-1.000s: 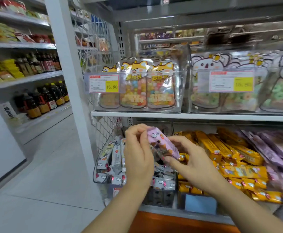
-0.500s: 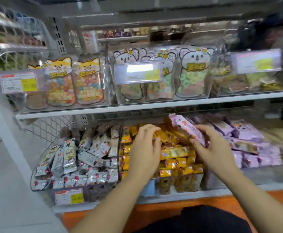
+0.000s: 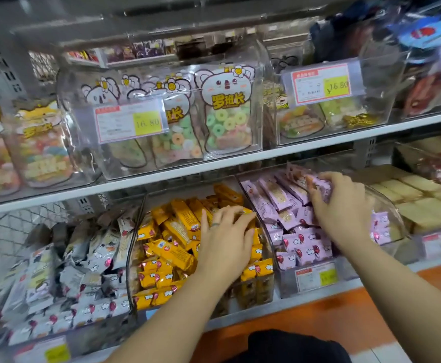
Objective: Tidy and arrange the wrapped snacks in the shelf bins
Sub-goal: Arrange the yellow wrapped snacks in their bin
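The right hand (image 3: 345, 208) grips one purple snack (image 3: 322, 186) just above the rear of the bin (image 3: 287, 284) of matching purple packs (image 3: 274, 195), evidently to lay it among its own kind. The left hand (image 3: 227, 239), fingers nearly straight and holding nothing, rests flat on the yellow packs (image 3: 172, 248) beside it, probably levelling that heap.

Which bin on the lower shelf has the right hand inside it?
The purple snacks bin, between the yellow bin and the pale bin. The right hand grips a purple pack there.
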### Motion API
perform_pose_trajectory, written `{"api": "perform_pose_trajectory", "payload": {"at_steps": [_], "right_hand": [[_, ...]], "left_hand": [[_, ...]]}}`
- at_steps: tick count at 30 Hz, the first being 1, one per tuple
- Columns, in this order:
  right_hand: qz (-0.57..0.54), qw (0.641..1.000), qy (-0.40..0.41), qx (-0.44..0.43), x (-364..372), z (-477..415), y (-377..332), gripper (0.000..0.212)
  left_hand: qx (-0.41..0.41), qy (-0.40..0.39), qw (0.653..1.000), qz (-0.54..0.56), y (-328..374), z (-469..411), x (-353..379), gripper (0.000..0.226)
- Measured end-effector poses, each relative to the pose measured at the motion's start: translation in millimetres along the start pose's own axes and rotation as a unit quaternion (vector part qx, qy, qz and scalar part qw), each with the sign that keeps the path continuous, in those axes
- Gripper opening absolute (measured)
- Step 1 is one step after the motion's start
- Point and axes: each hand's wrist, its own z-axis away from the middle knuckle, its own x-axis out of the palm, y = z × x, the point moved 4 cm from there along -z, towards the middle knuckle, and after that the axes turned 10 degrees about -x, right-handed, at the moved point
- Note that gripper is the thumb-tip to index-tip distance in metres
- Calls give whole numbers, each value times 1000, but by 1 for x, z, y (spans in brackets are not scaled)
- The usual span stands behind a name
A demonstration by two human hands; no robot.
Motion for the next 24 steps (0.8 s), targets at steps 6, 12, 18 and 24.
{"api": "perform_pose_trajectory", "payload": {"at_steps": [6,12,18,24], "right_hand": [[47,995,-83,9,9,-1,-2,52],[23,999,-18,-39,-5,11,-20,52],[-27,987,37,-152,-2,46,-90,43],[-98,966,-3,-239,16,70,-182,34]], "left_hand": [[13,-34,999,-23,9,-2,3,41],[39,6,999,-8,1,4,-14,37],[42,54,998,-2,-32,29,-36,35],[10,106,994,-9,-101,51,-64,32]]}}
